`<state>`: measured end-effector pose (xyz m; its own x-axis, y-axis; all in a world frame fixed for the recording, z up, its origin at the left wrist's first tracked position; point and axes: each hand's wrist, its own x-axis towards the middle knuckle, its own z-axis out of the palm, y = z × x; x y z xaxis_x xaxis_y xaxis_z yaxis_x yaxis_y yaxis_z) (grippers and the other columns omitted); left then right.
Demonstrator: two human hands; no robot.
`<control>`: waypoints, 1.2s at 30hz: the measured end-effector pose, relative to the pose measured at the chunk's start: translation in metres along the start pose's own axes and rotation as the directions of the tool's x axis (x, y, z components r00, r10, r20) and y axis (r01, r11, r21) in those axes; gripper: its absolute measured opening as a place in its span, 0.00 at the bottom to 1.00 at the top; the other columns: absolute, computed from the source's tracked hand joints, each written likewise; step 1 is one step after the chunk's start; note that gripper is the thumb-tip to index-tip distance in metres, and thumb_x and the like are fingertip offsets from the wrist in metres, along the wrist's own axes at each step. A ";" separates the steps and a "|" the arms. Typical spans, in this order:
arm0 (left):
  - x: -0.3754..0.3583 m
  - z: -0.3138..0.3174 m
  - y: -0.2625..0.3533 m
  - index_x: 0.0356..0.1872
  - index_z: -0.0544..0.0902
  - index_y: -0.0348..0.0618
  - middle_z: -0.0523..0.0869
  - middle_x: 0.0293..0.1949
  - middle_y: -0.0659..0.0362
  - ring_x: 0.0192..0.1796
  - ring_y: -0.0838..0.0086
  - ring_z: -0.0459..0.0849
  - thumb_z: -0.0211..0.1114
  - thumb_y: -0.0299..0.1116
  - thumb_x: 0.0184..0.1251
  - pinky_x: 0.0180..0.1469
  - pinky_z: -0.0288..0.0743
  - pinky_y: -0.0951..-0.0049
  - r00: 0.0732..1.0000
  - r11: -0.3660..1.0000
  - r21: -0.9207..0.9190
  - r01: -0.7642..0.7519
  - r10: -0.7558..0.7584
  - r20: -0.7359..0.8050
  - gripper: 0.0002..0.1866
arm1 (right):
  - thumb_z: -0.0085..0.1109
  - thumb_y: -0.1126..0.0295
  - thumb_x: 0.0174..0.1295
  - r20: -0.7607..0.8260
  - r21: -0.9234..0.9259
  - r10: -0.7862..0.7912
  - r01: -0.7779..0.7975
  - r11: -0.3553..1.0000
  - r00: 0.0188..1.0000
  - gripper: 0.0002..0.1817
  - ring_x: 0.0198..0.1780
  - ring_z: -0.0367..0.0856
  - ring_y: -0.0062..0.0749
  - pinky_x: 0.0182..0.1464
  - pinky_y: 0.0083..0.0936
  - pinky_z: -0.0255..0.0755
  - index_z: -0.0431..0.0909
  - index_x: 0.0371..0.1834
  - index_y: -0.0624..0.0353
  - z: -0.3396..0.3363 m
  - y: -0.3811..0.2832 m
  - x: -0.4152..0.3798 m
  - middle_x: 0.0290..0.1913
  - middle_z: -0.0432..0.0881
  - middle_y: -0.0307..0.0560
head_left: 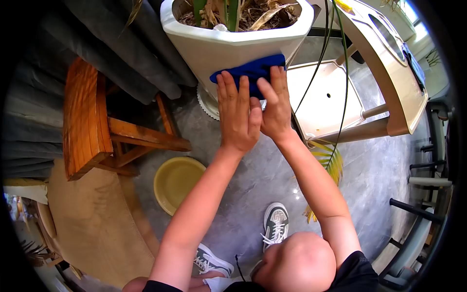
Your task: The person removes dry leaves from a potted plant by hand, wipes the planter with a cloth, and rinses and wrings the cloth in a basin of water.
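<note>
A blue cloth (262, 65) lies against the sloping front of a white faceted planter (209, 48). My left hand (236, 114) rests on the cloth's left part and lower edge, its fingers stretched out flat and pointing up. On the right part, my right hand (276, 104) has its fingers bent over the cloth, with the thumb close to my left hand. The cloth is partly covered by both hands. Green stems (233, 14) and dry leaves (265, 19) fill the planter's top. Under the planter shows a pale scalloped saucer (206, 104).
To the left stands a wooden stool (87, 126) beside grey curtains (53, 63). A yellow-green basin (177, 182) sits on the grey floor (228, 194). On the right is a beige trolley (331, 100) with long plant leaves hanging in front; chairs (423, 209) line the right edge.
</note>
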<state>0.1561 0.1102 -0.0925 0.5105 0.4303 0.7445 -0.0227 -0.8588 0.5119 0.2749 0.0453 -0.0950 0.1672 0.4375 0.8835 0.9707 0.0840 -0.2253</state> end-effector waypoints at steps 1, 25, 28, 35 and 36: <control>-0.001 0.003 -0.001 0.80 0.57 0.33 0.44 0.82 0.33 0.83 0.32 0.41 0.42 0.47 0.83 0.81 0.39 0.39 1.000 1.000 0.005 -0.002 0.002 0.005 0.34 | 0.62 0.63 0.68 -0.030 -0.016 -0.023 0.023 1.000 0.999 0.31 0.83 0.53 0.57 0.80 0.56 0.50 0.71 0.76 0.47 0.007 0.003 -0.002 0.84 0.56 0.53; 0.009 -0.008 -0.049 0.82 0.61 0.48 0.41 0.85 0.45 0.86 0.46 0.38 0.54 0.42 0.76 0.83 0.35 0.43 0.922 0.789 0.479 -0.385 0.308 0.234 0.35 | 0.52 0.55 0.74 -0.270 -0.198 0.118 -0.175 0.964 0.955 0.40 0.84 0.40 0.70 0.82 0.61 0.38 0.49 0.86 0.50 0.074 0.017 -0.023 0.86 0.39 0.62; -0.016 0.003 -0.053 0.82 0.62 0.48 0.43 0.85 0.45 0.86 0.48 0.38 0.56 0.44 0.76 0.83 0.37 0.43 0.926 0.781 0.517 -0.350 0.208 0.314 0.35 | 0.53 0.56 0.73 -0.158 -0.127 0.237 -0.258 0.958 0.959 0.43 0.83 0.41 0.74 0.81 0.63 0.42 0.43 0.86 0.51 0.079 0.015 -0.062 0.86 0.37 0.64; -0.022 0.011 -0.051 0.81 0.62 0.46 0.43 0.85 0.43 0.86 0.47 0.38 0.55 0.43 0.76 0.83 0.37 0.43 0.943 0.804 0.521 -0.287 0.142 0.300 0.35 | 0.55 0.57 0.72 -0.136 -0.126 0.200 -0.217 0.968 0.970 0.45 0.82 0.42 0.78 0.80 0.64 0.45 0.41 0.86 0.53 0.078 0.027 -0.065 0.85 0.37 0.67; -0.019 0.011 -0.049 0.82 0.61 0.47 0.42 0.85 0.42 0.86 0.46 0.37 0.55 0.43 0.76 0.83 0.36 0.42 0.944 0.814 0.504 -0.288 0.151 0.295 0.35 | 0.55 0.56 0.72 -0.144 -0.139 0.180 -0.200 0.970 0.973 0.46 0.82 0.41 0.77 0.80 0.64 0.44 0.40 0.87 0.53 0.078 0.029 -0.062 0.85 0.36 0.68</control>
<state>0.1567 0.1416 -0.1364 0.7315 0.1944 0.6535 0.2679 -0.9634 -0.0133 0.2796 0.0909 -0.1883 0.3626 0.3122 0.8781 0.9319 -0.1307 -0.3383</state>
